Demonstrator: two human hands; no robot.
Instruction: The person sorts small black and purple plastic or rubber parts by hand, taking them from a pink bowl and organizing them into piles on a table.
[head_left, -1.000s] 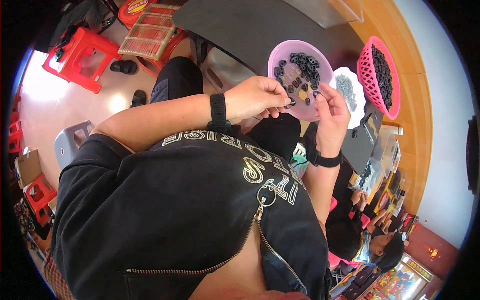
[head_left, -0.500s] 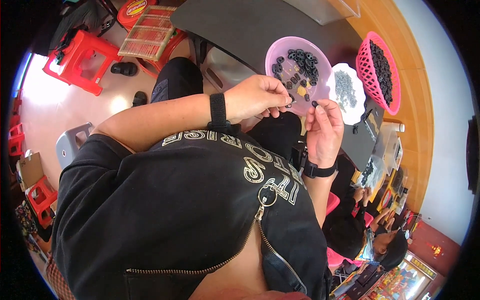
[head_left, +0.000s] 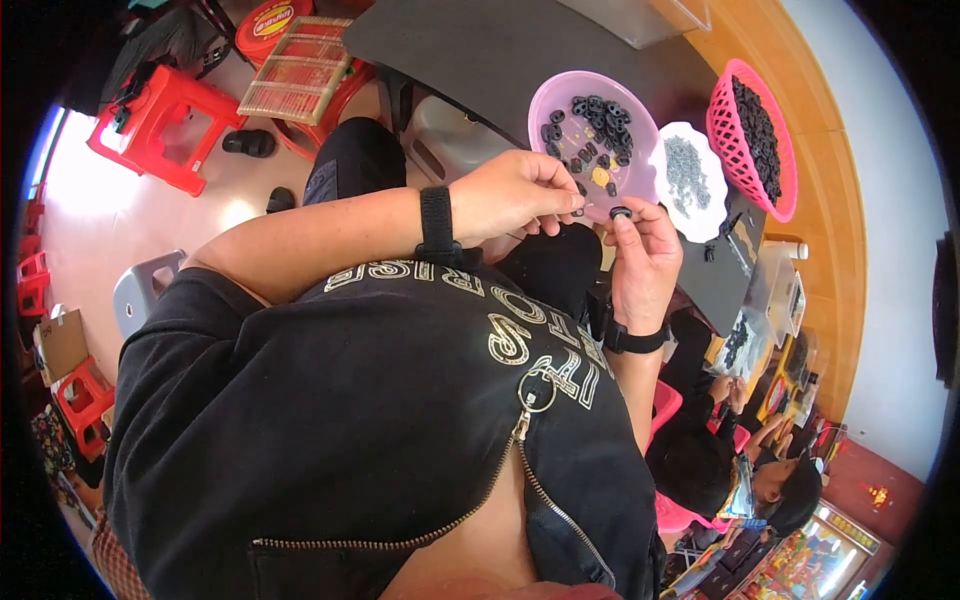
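My left hand is closed in a pinch at the near edge of a pink basin. Something small and dark shows at its fingertips, too small to name. My right hand grips a small black oval part between thumb and fingers, just right of the left fingertips. Several similar black parts lie in the basin, with a few yellowish bits among them. A white scalloped plate beside the basin holds many small grey pieces.
A pink lattice basket full of black parts leans at the table's right. The dark table spans the far side. Red stools and a bamboo-topped seat stand left. At lower right another person's hands work at a table.
My right hand has shifted slightly left, toward the left hand, and the black oval part has turned in its fingers. My left hand stays almost still.
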